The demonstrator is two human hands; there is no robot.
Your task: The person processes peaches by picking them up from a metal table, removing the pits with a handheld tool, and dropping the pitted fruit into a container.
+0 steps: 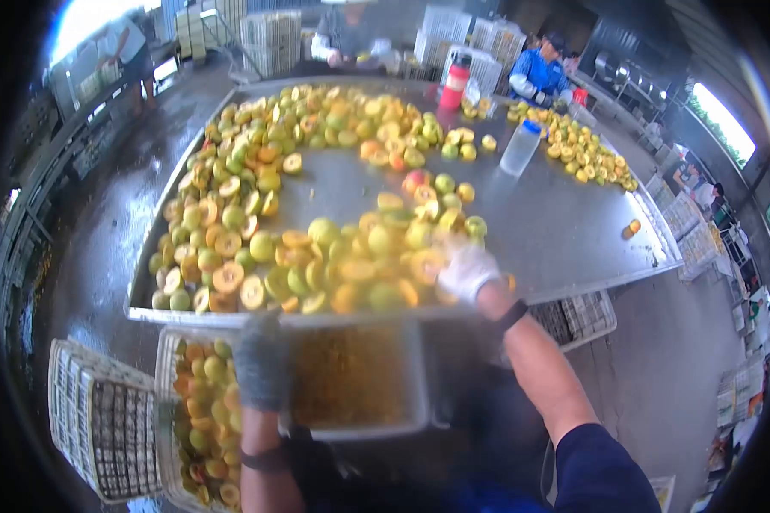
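Observation:
Many yellow-green fruits (227, 244), a lot of them cut in half with brownish centres, lie heaped on a metal table (325, 184). My right hand (469, 269), in a white glove, reaches over the table's near edge against the right end of the heap. Its fingers are blurred, so whether they grip a fruit half cannot be made out. My left hand (261, 363), in a grey glove, is at the near rim, between a crate of fruit (205, 402) and a tub with brownish contents (351, 376). Blur hides its fingers too.
A clear bottle with a blue cap (520, 150) and a red bottle (453, 85) stand on the table. White crates (103, 419) are stacked at the left. Across the table, a person in blue (539, 73) stands near another heap of fruit halves (586, 150).

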